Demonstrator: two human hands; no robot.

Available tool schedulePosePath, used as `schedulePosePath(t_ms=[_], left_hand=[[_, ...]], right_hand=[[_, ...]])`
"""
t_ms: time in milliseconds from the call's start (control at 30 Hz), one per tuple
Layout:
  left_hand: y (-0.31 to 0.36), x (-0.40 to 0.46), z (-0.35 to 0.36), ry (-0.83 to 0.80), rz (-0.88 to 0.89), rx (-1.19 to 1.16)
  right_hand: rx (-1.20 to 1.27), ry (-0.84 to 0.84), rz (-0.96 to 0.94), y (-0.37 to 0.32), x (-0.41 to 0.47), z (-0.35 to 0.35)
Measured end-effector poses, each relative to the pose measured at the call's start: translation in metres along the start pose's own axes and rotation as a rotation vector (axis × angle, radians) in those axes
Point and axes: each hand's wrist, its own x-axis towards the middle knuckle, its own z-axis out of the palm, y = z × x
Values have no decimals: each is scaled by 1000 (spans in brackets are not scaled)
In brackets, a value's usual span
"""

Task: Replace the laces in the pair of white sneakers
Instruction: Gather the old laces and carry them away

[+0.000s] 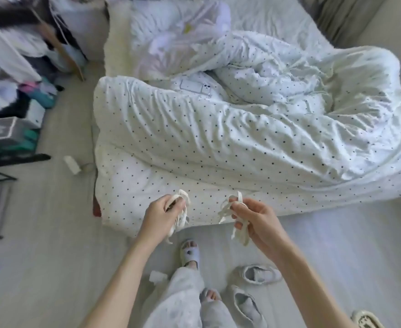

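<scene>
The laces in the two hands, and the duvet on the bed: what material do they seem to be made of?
The laces, one bundle gripped in the left hand and another in the right hand, look like flat woven fabric, matte cream, since they hang limp in ribbon-like loops. The duvet looks like soft matte cotton-like cloth, white with small dark dots, and is finely creased; the exact fibre cannot be told.

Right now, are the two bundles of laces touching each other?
Apart. The head view shows the left hand gripping one lace bundle and the right hand gripping the other bundle, with dotted bedding plainly visible between them.
</scene>
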Motion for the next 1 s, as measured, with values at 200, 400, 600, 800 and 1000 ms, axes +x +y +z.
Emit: schedulePosePath(t_ms=[200,400,600,800,1000], left_hand=[[-41,1,-92,252,-83,-124],[-87,21,-198,353,-183,-167],[-116,30,-266,552,-325,-228],[-132,44,-305,641,-407,-313],[-147,44,-331,763,-457,-451]], right_hand=[[-198,-162,63,-7,43,104],[-330,-316,88,-10,97,230],[-410,-457,141,-2,132,316],[-537,-630,168,-1,172,391],[-654,-762,195,6,195,463]])
